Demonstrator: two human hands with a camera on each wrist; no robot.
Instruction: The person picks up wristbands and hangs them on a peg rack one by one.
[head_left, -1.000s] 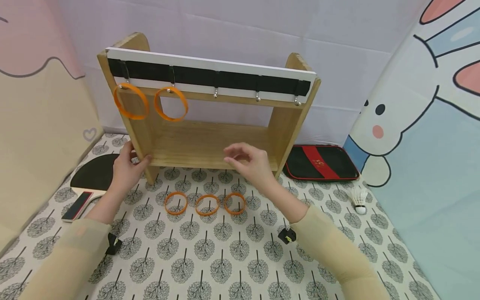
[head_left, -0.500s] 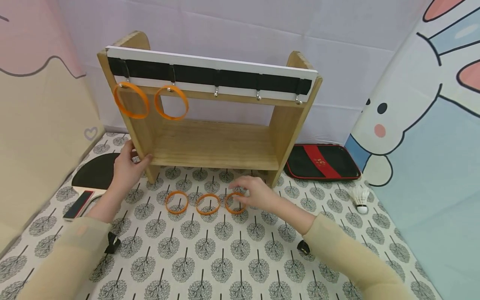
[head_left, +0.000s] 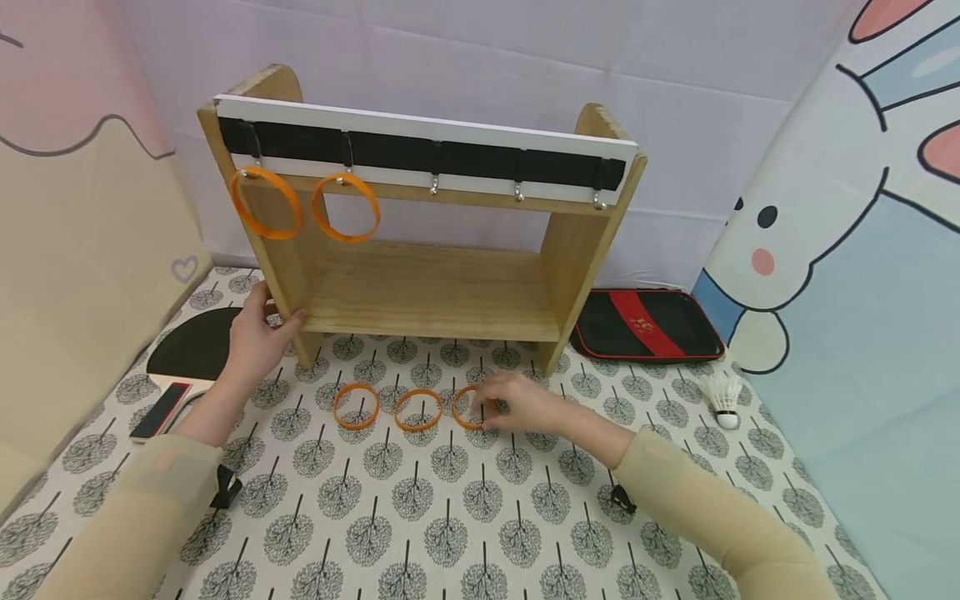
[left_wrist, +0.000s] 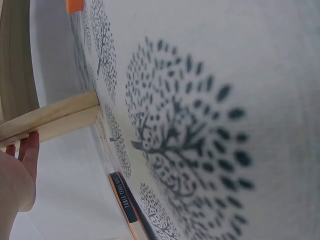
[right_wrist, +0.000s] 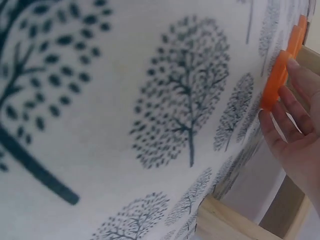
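Note:
My left hand (head_left: 258, 333) grips the lower left edge of a wooden shelf (head_left: 435, 308), thumb in front and fingers round the side panel. On the patterned cloth lie three orange rings in a row: a left ring (head_left: 339, 408), a middle ring (head_left: 399, 417) and a right ring (head_left: 455, 408). My right hand (head_left: 525, 406) pinches the near side of the right ring, partly covering it; in the right wrist view, thumb and fingers meet the orange ring (right_wrist: 272, 85). Two more orange rings hang from the shelf's two leftmost hooks, the first ring (head_left: 273, 234) and the second ring (head_left: 347, 238).
Bare metal hooks (head_left: 434, 185) line the right part of the shelf's black strip (head_left: 480, 161). A table tennis bat (head_left: 191, 342) lies by my left arm. At the right are a black and red case (head_left: 675, 325) and a shuttlecock (head_left: 723, 400).
My right hand has come down from in front of the shelf to the right ring on the cloth, its fingers closing at the ring's edge. My left hand stays on the shelf.

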